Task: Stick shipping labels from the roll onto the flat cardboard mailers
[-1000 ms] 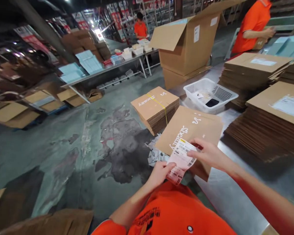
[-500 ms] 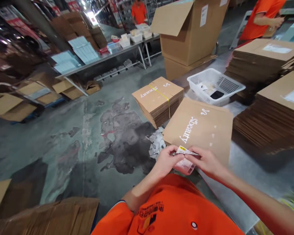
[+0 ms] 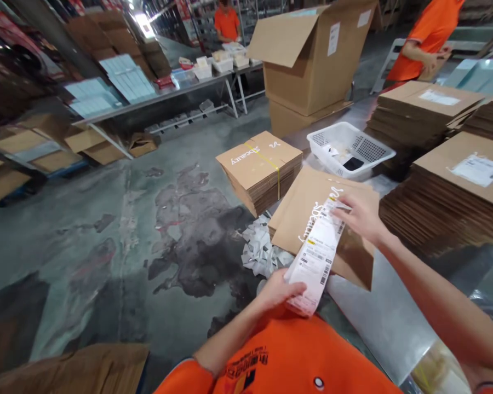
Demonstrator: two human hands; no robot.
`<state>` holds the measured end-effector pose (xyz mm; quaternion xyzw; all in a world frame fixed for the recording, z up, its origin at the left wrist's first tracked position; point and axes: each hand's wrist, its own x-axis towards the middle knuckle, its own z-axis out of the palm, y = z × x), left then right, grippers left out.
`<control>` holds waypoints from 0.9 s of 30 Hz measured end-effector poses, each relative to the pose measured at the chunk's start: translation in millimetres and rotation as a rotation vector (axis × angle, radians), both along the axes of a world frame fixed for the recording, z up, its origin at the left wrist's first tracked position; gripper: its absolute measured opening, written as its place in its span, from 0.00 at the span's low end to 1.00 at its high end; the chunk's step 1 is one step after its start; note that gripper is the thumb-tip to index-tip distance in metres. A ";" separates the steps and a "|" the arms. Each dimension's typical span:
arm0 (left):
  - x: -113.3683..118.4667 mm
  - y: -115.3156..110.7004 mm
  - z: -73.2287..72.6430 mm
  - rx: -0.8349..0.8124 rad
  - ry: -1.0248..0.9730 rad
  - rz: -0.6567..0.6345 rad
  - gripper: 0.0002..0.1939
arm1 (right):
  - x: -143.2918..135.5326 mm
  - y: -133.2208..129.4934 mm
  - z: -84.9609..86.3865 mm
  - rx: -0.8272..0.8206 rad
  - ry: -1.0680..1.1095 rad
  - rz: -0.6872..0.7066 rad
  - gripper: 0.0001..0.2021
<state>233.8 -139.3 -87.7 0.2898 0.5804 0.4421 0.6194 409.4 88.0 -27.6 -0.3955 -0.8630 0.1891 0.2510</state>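
A strip of printed white shipping labels (image 3: 317, 253) stretches between my two hands, with barcodes and small yellow marks on it. My left hand (image 3: 282, 291) grips its lower end close to my body, thumb on top. Up at the far end, my right hand (image 3: 359, 216) pinches the strip between thumb and fingers. Beneath the strip lie flat brown cardboard cartons (image 3: 353, 262) printed with white "Sbeauty" lettering, partly covered by the labels and my right hand.
A strapped bundle of flat cartons (image 3: 263, 164) lies beyond. A white plastic basket (image 3: 349, 150) holds a dark flat object. Tall carton stacks (image 3: 447, 197) stand right, a large open box (image 3: 308, 71) behind. Torn grey scraps (image 3: 263, 249) gather left of the cartons. Two people in orange work farther off.
My right hand has moved up and away, drawing the folded labels out into a long strip. My left hand has lowered slightly with the near end. The top carton sits askew.
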 end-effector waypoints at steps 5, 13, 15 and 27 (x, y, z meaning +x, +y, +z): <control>-20.0 -43.1 -9.7 -0.098 -0.100 0.004 0.20 | -12.4 23.9 -20.2 0.203 -0.252 -0.109 0.31; -28.3 34.7 0.8 0.099 -0.177 0.414 0.28 | -39.3 -58.4 -46.8 0.302 -0.261 0.245 0.30; -24.0 43.7 5.3 0.106 -0.170 0.444 0.26 | -20.7 -85.4 -52.3 0.271 -0.230 0.397 0.32; 24.8 40.7 61.5 0.186 -0.060 -0.069 0.27 | 138.8 -63.3 -16.9 -0.514 0.924 -0.648 0.25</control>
